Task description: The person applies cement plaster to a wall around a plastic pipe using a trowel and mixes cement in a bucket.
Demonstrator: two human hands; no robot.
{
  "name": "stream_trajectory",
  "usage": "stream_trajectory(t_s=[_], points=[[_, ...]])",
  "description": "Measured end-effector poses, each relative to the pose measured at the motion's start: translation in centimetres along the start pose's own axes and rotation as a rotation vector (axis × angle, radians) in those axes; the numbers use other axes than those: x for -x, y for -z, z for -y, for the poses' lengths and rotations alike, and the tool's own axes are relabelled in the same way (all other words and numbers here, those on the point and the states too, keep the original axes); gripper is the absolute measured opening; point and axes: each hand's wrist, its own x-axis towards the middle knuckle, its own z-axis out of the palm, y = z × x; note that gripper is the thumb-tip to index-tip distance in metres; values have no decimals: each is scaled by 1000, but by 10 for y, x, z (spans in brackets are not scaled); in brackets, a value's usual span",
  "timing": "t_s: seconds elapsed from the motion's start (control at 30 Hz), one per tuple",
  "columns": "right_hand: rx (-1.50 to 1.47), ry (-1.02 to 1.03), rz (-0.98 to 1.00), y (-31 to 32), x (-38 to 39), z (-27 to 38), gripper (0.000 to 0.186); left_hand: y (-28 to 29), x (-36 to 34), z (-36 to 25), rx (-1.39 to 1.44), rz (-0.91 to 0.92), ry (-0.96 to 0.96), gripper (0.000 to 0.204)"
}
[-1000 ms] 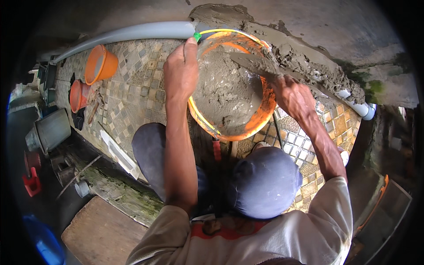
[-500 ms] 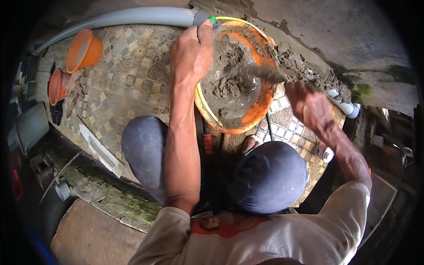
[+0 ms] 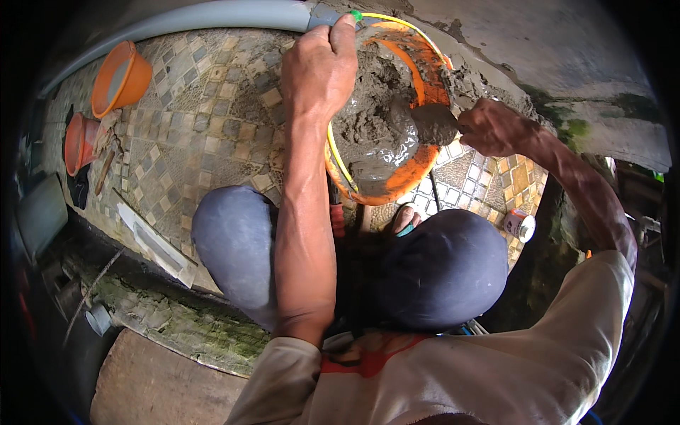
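Note:
An orange bucket point(image 3: 405, 183) holds wet grey mortar point(image 3: 368, 99), glossy near its right side. My left hand point(image 3: 320, 71) is closed at the bucket's far-left rim, its thumb beside the green end of a yellow handle point(image 3: 338, 157). The handle lies along the rim. In my right hand point(image 3: 499, 127) is a trowel; its mortar-coated blade point(image 3: 435, 125) reaches over the right rim into the bucket, at the mortar's edge. My fingers hide the trowel's grip.
A grey pipe point(image 3: 212, 15) runs along the far edge. Two orange basins point(image 3: 122, 81) point(image 3: 81, 144) stand at the left on patterned tiles. A small white-capped container point(image 3: 520, 225) stands right of my knees. A mossy ledge point(image 3: 177, 312) lies lower left.
The trowel blade, blurred across the bucket's middle before, now sits lower at its right side. My right wrist has turned and its elbow has swung outward. My left hand keeps its hold.

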Motion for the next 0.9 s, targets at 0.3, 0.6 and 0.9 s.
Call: stream_trajectory(t_s=[0.3, 0.6, 0.9], points=[[59, 222, -128, -29, 12, 2, 29, 3, -6, 5, 12, -30, -35, 54], [-298, 260, -69, -75, -19, 51, 36, 0, -1, 7, 25, -47, -34, 50], [-1340, -146, 32, -61, -37, 140, 33, 4, 3, -3, 29, -20, 41, 53]])
